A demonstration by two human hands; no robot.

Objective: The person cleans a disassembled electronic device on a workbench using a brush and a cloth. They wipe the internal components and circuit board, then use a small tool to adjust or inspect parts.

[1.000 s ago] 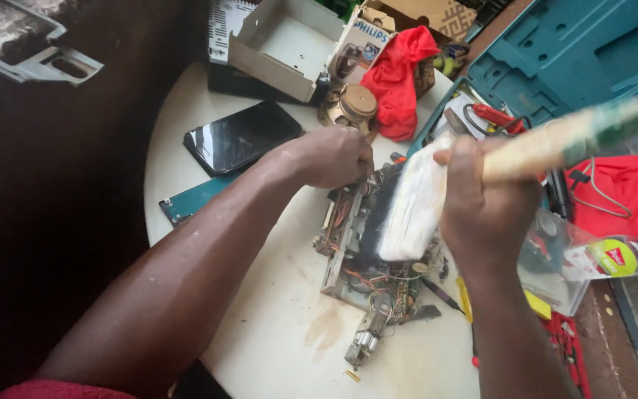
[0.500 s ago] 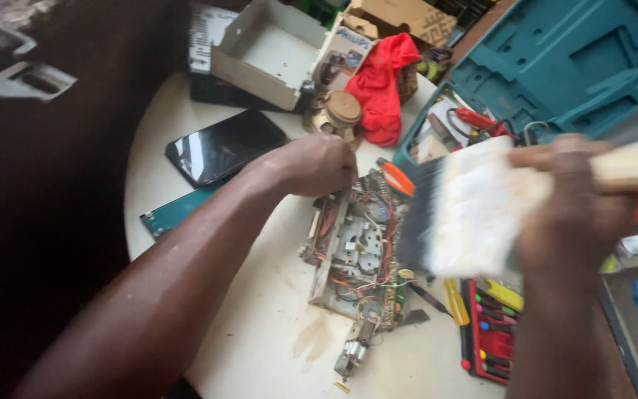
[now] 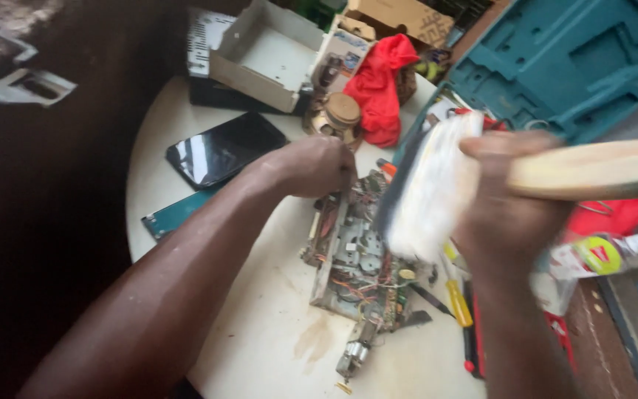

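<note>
Two hands are busy in the head view. Your left hand is clenched on the top edge of the circuit chassis, which lies on the round white bench. Your right hand grips a wide paintbrush; a moment ago it was lower over the board, now it is lifted beside it. The grey open box looks empty. The teal tool case lies open, with moulded hollows showing.
</note>
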